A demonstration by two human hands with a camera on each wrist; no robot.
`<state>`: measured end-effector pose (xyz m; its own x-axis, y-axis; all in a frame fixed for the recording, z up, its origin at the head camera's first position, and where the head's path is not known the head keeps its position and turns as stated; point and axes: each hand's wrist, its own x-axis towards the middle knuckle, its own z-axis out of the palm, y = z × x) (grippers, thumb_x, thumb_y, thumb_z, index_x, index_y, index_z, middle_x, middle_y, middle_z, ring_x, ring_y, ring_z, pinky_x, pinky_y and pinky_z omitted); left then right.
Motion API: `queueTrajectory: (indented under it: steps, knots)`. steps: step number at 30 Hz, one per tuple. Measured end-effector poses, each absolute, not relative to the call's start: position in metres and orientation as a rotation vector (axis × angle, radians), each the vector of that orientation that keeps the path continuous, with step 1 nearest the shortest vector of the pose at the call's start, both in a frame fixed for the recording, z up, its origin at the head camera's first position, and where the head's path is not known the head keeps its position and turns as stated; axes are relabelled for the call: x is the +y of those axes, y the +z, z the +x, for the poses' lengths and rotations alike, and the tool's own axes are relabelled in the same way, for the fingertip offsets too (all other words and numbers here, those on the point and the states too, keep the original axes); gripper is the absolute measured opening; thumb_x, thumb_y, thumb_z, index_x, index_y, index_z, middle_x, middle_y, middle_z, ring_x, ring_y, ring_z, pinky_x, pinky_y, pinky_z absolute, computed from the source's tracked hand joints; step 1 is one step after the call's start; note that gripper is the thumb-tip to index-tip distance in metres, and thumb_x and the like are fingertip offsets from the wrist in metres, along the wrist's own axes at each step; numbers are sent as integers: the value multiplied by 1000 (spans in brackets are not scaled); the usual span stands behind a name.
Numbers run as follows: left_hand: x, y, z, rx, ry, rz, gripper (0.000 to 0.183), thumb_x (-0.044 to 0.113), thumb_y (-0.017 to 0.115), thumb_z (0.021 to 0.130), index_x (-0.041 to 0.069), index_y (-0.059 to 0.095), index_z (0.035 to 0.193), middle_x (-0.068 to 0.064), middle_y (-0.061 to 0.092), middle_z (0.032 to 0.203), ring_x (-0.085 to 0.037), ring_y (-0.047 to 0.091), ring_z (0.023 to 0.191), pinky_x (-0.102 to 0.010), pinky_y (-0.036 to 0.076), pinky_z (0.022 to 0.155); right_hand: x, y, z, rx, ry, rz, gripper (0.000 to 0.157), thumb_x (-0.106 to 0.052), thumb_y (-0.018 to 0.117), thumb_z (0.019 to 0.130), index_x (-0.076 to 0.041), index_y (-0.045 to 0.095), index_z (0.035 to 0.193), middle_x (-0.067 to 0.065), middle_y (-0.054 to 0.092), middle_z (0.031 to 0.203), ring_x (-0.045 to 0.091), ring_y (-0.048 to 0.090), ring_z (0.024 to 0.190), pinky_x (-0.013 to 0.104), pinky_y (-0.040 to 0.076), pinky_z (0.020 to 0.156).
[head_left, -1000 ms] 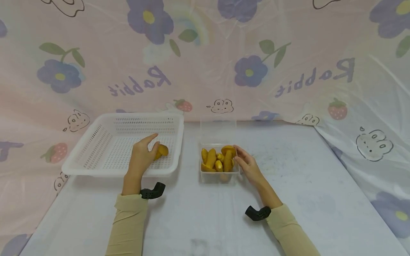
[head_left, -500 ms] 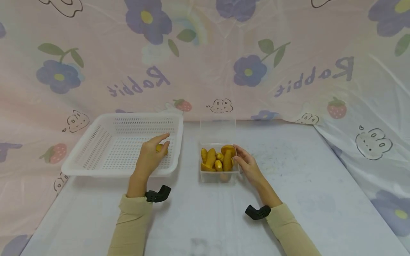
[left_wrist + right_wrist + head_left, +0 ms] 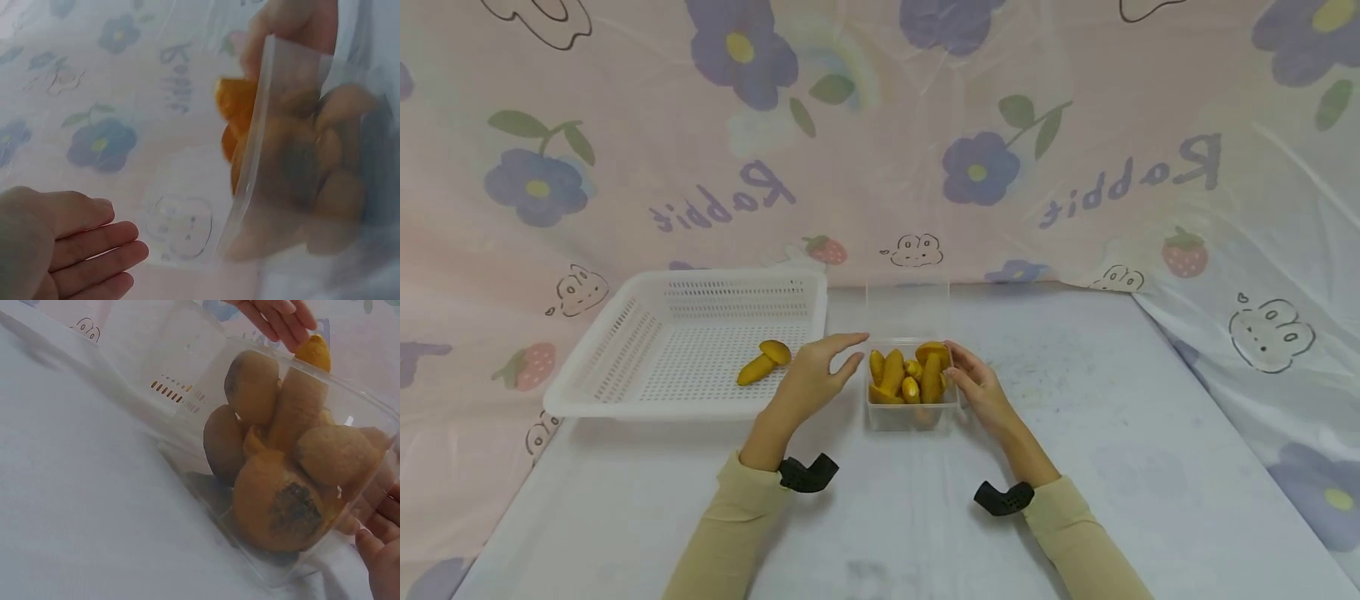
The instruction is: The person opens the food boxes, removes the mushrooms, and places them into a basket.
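Note:
In the head view my left hand (image 3: 814, 377) hovers by the left side of a clear plastic box (image 3: 907, 417). Its thumb and fingers are spread, with nothing between them. My right hand (image 3: 985, 392) rests its fingertips on the box's right wall. Several yellow-brown mushrooms (image 3: 891, 373) fill the box, some rising above its rim. Through the wall, the right wrist view shows a mushroom (image 3: 262, 500) with a dark patch. A single yellow mushroom (image 3: 764, 362) lies in the white basket (image 3: 647, 407), left of my left hand. The left wrist view shows the left hand (image 3: 75, 250) apart from the box.
Behind the box its clear lid (image 3: 907, 310) stands raised. The basket, with slotted walls, takes up the left of the white table (image 3: 1075, 400). A printed curtain (image 3: 880, 150) hangs along the table's back and sides.
My left hand has moved right, out from over the basket to the box's left side, exposing the whole mushroom in the basket. The right hand stays at the box.

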<state>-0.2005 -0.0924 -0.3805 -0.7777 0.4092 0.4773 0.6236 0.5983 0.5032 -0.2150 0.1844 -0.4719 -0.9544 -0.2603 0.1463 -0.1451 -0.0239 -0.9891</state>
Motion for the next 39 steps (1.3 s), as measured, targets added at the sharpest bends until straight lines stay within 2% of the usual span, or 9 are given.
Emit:
queueTrajectory:
  steps: [12,15,17,19,22,29,33,36,39]
  knots:
    - [-55,-381,-218,-2625,-1139,-948,31,10,61,93,2,64,124,-14,67,125,-29,64,118,-40,54,101,184,-469,-214,2118,-2142,-443,54,-7,40,101,9,21,149,28,23,157,-19,43,119,1,37,102]
    - [-46,-382,-223,-2629,-1172,-968,31,9,61,93,1,64,123,-14,68,124,-28,71,93,-34,61,81,184,-469,-214,2132,-2133,-443,53,-5,39,101,9,21,149,28,24,157,-19,44,119,2,38,102]
    - [-40,-383,-226,-2634,-1145,-981,31,9,61,93,1,64,123,-14,68,124,-27,71,89,-30,61,76,184,-468,-214,2138,-2126,-446,52,-5,39,101,8,22,149,28,25,156,-18,45,118,2,39,102]
    - [-35,-385,-228,-2644,-1121,-989,30,9,62,93,2,65,123,-14,68,124,-26,71,90,-30,61,76,184,-468,-214,2138,-2125,-446,52,-3,38,101,8,22,149,29,25,156,-18,45,118,2,40,101]
    - [-28,-387,-231,-2652,-1077,-1004,30,9,63,92,2,65,121,-14,68,124,-27,67,112,-33,59,92,184,-469,-214,2131,-2124,-447,52,-3,38,101,8,22,149,29,25,156,-17,46,118,2,40,101]
    - [-17,-393,-236,-2732,-1018,-994,31,13,62,94,5,65,123,-12,68,125,-15,64,71,-20,57,71,185,-468,-213,2125,-2127,-458,52,-3,38,101,9,21,149,31,26,154,-16,47,117,2,41,99]
    - [-13,-393,-237,-2777,-979,-972,32,13,61,95,5,63,125,-11,67,128,-21,70,95,-30,58,91,185,-468,-213,2098,-2144,-459,53,-3,38,101,10,20,149,31,24,155,-16,47,118,2,42,99]
    - [-12,-394,-238,-2799,-967,-958,32,14,60,95,5,63,126,-11,66,129,-26,63,120,-37,52,104,184,-468,-213,2090,-2148,-455,53,-4,39,101,10,20,149,30,24,155,-16,46,119,2,41,99]
    - [-11,-395,-238,-2811,-958,-948,33,14,60,95,6,63,127,-10,65,130,-25,61,123,-37,51,106,184,-468,-214,2090,-2151,-456,54,-5,40,101,10,21,149,30,24,155,-16,46,119,2,42,99]
